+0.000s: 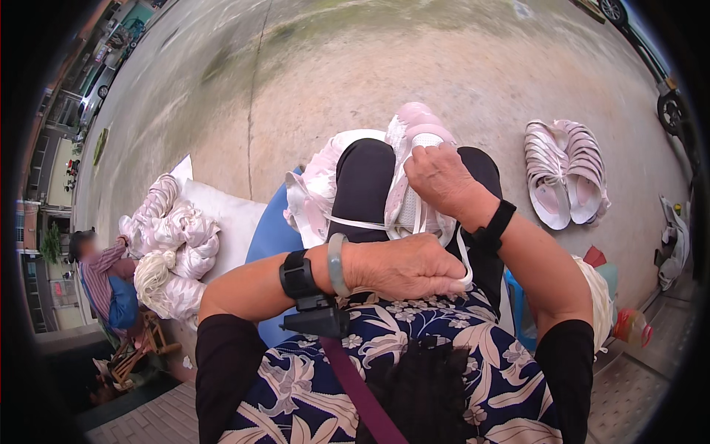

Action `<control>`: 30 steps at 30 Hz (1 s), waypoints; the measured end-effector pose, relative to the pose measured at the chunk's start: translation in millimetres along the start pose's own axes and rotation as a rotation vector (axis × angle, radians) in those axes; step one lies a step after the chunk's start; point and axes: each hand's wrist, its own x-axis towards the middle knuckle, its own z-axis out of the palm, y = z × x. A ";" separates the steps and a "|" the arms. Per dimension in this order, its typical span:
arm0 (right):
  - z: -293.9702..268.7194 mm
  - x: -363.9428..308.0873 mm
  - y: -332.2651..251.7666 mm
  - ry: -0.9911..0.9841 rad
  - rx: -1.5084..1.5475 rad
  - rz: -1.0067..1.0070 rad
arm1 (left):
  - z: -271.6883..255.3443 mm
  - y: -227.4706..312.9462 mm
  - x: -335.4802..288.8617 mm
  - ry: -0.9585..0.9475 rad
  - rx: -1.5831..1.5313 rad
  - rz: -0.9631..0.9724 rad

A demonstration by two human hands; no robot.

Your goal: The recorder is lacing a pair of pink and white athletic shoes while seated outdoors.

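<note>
A pink-and-white shoe upper (403, 133) stands between my knees, its perforated tongue and eyelet area facing up. My right hand (444, 176) is closed on its lacing area; the fingertips are partly hidden, so I cannot tell whether a lace is also in them. Closer to my body, my left hand (407, 265) pinches a white shoelace (466, 257), which loops up toward the upper. Another white strand crosses my left thigh. More pink-and-white uppers (310, 185) lie beside my left knee.
Bundled uppers (181, 237) and a hank of cream laces (154, 275) lie on white sheeting at left. Tied uppers (566, 174) rest on the concrete at right. A blue stool (520, 303) and a plastic bottle (632, 329) are near my right elbow. Another person (111, 281) sits far left.
</note>
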 end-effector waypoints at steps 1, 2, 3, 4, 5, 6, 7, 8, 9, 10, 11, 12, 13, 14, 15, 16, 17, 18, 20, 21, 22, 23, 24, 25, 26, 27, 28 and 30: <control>-2.4 4.6 -3.3 -0.141 -0.064 -0.036 | -0.1 -0.5 -0.5 0.006 0.000 -0.001; -4.6 7.8 -5.7 -0.282 -0.128 -0.072 | -0.5 -1.1 -0.6 0.024 0.022 0.024; -7.8 9.6 -7.2 -0.282 -0.128 -0.075 | -1.1 -1.4 -0.8 0.040 0.044 0.050; -10.8 11.0 -8.7 -0.335 -0.156 -0.112 | -1.7 -1.0 -1.3 0.043 0.043 0.049; -12.0 12.2 -10.2 -0.388 -0.184 -0.148 | -2.3 -0.1 -1.7 0.042 0.045 0.041; -11.1 11.2 -9.9 -0.389 -0.185 -0.149 | -2.7 0.8 -1.2 0.039 0.047 0.036; -8.5 9.1 -8.6 -0.327 -0.186 -0.117 | -3.3 1.6 -1.0 0.039 0.046 0.037; -5.3 6.4 -6.9 -0.266 -0.187 -0.086 | -4.1 2.4 -0.8 0.048 0.026 0.023; -1.3 1.9 -4.2 -0.268 -0.187 -0.085 | -4.4 2.6 -0.6 0.056 0.005 0.010; 3.3 -3.8 -0.7 -0.177 -0.155 -0.017 | -4.3 1.9 -0.7 0.055 0.004 0.012; 7.5 -9.6 2.5 -0.086 -0.123 0.051 | -4.0 0.7 -1.0 0.068 0.029 0.033; 9.6 -13.5 3.4 -0.087 -0.120 0.046 | -3.8 -0.6 -2.4 0.087 0.054 0.051; 11.7 -18.3 3.4 0.020 0.023 0.230 | -3.7 -0.3 -3.7 0.092 0.053 0.049; 14.8 -21.6 2.2 0.126 0.166 0.413 | -3.8 1.0 -4.9 0.100 0.048 0.038; 18.4 -22.7 -0.7 0.215 0.246 0.466 | -4.7 2.4 -5.4 0.101 0.043 0.028; 20.1 -24.9 -0.4 0.214 0.246 0.470 | -5.6 3.4 -5.6 0.098 0.041 0.028; 21.1 -27.2 0.3 0.247 0.273 0.440 | -6.5 4.5 -5.5 0.079 0.063 0.022; 20.9 -29.0 1.3 0.280 0.301 0.408 | -7.2 5.3 -5.1 0.063 0.085 0.017; 16.8 -34.8 3.6 0.274 0.376 0.423 | -7.0 7.9 -6.2 0.067 0.105 0.039; 13.7 -37.6 4.5 0.269 0.453 0.435 | -6.4 8.3 -6.3 0.074 0.126 0.059; 11.3 -40.1 5.0 0.267 0.451 0.437 | -6.3 8.0 -5.8 0.073 0.124 0.062; 9.1 -42.2 5.5 0.197 0.394 0.416 | -6.1 7.6 -5.2 0.068 0.107 0.055; 6.5 -43.5 5.4 0.129 0.338 0.398 | -5.8 7.4 -4.6 0.060 0.092 0.046; 4.6 -42.2 4.3 0.129 0.337 0.403 | -5.5 7.2 -4.0 0.055 0.091 0.046; 3.7 -38.3 1.7 0.035 0.252 0.382 | -5.1 7.1 -3.4 0.045 0.080 0.024; 1.9 -33.6 -0.2 -0.060 0.166 0.360 | -5.2 7.0 -2.8 0.033 0.071 0.003; 0.4 -28.7 -1.5 -0.059 0.166 0.364 | -4.9 6.3 -2.0 0.029 0.071 0.002; -1.4 -20.0 -2.3 -0.227 0.054 0.305 | -3.4 4.3 -0.4 0.055 0.108 0.032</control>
